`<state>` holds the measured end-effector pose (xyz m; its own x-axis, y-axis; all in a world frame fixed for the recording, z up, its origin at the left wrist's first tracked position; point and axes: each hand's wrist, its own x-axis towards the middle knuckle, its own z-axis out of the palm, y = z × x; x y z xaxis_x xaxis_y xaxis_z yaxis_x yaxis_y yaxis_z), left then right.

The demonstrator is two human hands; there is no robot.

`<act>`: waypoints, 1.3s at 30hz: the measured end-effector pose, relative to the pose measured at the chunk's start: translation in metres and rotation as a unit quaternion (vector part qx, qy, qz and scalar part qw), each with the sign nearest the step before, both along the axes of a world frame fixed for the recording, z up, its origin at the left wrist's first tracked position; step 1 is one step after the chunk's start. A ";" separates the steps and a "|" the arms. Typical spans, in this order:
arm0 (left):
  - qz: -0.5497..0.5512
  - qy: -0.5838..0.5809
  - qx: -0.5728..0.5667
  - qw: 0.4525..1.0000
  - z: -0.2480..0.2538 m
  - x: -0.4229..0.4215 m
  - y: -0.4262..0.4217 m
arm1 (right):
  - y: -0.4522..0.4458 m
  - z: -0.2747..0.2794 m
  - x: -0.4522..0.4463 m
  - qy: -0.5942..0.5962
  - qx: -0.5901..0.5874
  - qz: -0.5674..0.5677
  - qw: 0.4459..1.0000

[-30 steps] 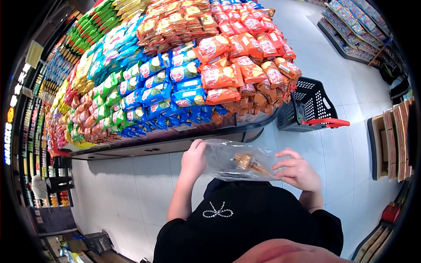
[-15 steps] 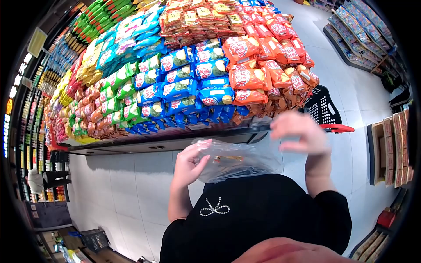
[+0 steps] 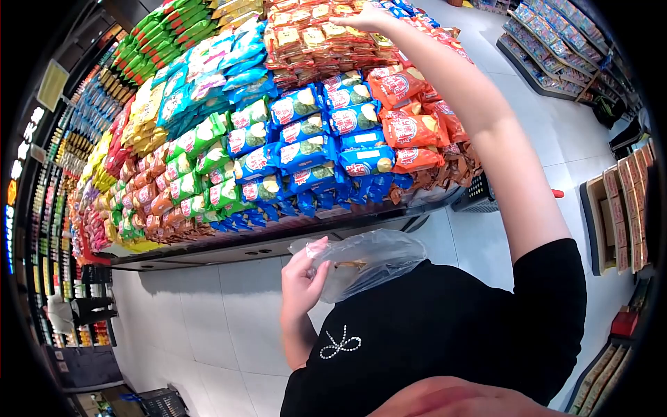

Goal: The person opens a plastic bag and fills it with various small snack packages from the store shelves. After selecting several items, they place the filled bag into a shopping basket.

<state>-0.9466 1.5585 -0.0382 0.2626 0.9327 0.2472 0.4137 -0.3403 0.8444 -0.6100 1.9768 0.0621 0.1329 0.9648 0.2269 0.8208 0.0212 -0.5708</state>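
Note:
My left hand (image 3: 303, 276) is closed on the rim of a clear plastic bag (image 3: 375, 254) in front of my body. Something small and yellowish shows faintly through the plastic; its kind cannot be made out. My right arm stretches far forward over the display. At its end my right hand (image 3: 367, 19) is above the red-and-gold snack packets (image 3: 326, 38), fingers extended and apparently holding nothing. Whether it touches a packet I cannot tell. Nearer to me lie blue snack bags (image 3: 299, 149) and orange snack bags (image 3: 413, 128).
Green bags (image 3: 198, 142) and turquoise bags (image 3: 187, 94) fill the display's left side. A black shopping basket (image 3: 476, 194) stands at its right end, partly behind my arm. Cartons (image 3: 625, 215) are stacked at right. A person (image 3: 62, 313) stands far left by the shelves.
My right hand has gone from beside the bag up and forward to the far red-and-gold packets. The left hand keeps its hold on the bag. The view has shifted slightly.

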 end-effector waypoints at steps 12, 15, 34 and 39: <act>0.054 -0.010 -0.065 0.996 -0.010 -0.030 0.002 | 0.002 0.014 -0.036 -0.076 0.040 -0.182 0.980; 0.041 -0.013 -0.057 0.997 -0.013 -0.031 0.010 | 0.006 0.018 -0.048 -0.126 0.012 -0.129 0.984; -0.001 -0.005 0.040 0.999 -0.013 -0.018 0.033 | -0.067 0.058 -0.054 -0.051 0.052 0.004 0.997; 0.004 -0.040 0.021 0.999 -0.020 -0.012 0.036 | -0.229 0.047 -0.067 0.267 -0.004 0.225 0.937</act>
